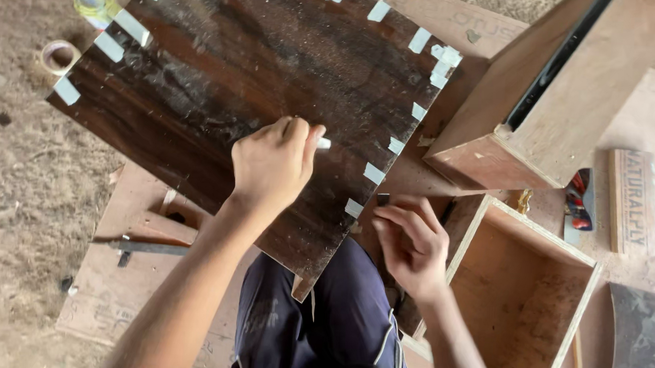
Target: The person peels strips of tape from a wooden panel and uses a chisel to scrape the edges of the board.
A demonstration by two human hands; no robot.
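We see our left hand (274, 160) closed in a loose fist around a small white piece (323, 143), whose tip pokes out between thumb and fingers and rests on the dark wood-grain panel (222, 79). The hand lies on the panel's lower middle, so the panel spreads away from it upward and to the left. Our right hand (411, 241) sits just off the panel's lower right edge, fingers curled and pinched together near a small dark bit at that edge; whether it grips anything we cannot tell. Short strips of white tape (375, 172) line the panel's edges, one just beside the right hand's fingertips. Below the panel we see our dark blue trousers (323, 322). To the right stands an open plywood box (520, 285), and above it a closed plywood box (563, 91). At upper left, on the dusty floor (22, 188), lies a roll of tape (59, 56).
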